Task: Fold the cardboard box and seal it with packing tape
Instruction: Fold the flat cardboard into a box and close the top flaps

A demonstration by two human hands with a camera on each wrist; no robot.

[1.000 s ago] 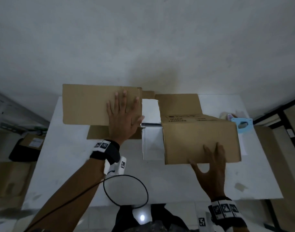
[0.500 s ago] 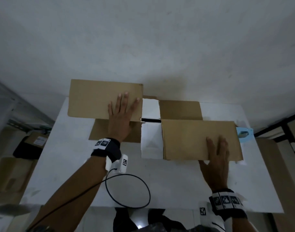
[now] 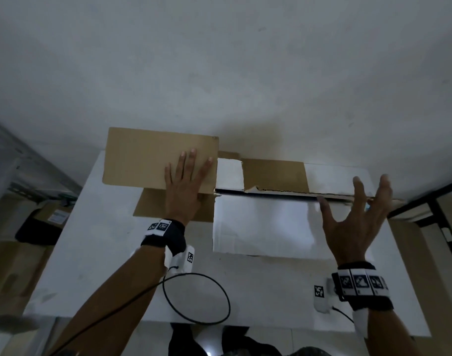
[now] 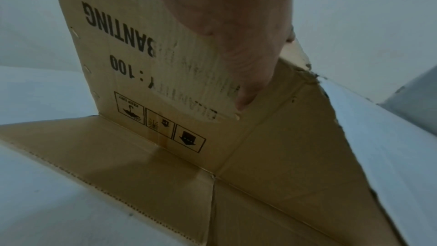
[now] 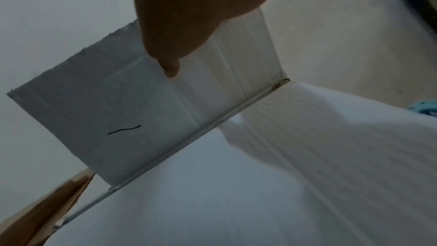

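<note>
While the cardboard box (image 3: 261, 222) lies unfolded on the tabletop (image 3: 117, 253), left hand (image 3: 186, 186) presses one panel, fingers straight; right hand (image 3: 356, 217) lifts another, fingers wide; taping remains.

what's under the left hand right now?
The left hand lies flat on a raised brown cardboard flap. Below that, another brown flap rests on the white table; whatever lies under it is covered.

The head view looks down from above at the white table (image 3: 112, 253). Both wrist views look up close along the cardboard box (image 4: 146, 156).
</note>
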